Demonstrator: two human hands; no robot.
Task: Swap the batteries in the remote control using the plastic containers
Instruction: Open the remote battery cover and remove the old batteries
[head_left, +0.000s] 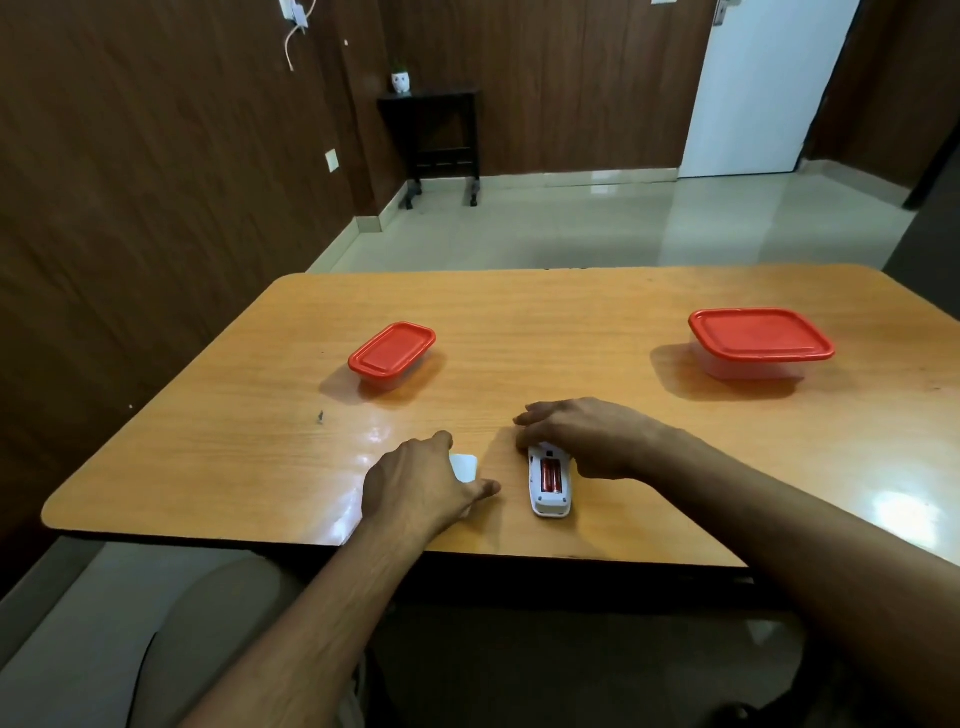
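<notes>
A white remote control (550, 496) lies face down near the table's front edge, its battery bay uncovered with two red batteries (550, 477) inside. My right hand (576, 436) rests over the remote's far end, pressing it down. My left hand (426, 488) lies just left of it, fingers on the white battery cover (464, 466) flat on the table. A small clear container with a red lid (390, 351) stands further back on the left. A larger red-lidded container (759, 339) stands at the back right. Both lids are on.
The orange wooden table (597, 322) ends in a rounded front edge close to my body. A dark wood-panelled wall runs along the left. A small dark side table (441, 140) and a white door (753, 88) stand across the tiled floor.
</notes>
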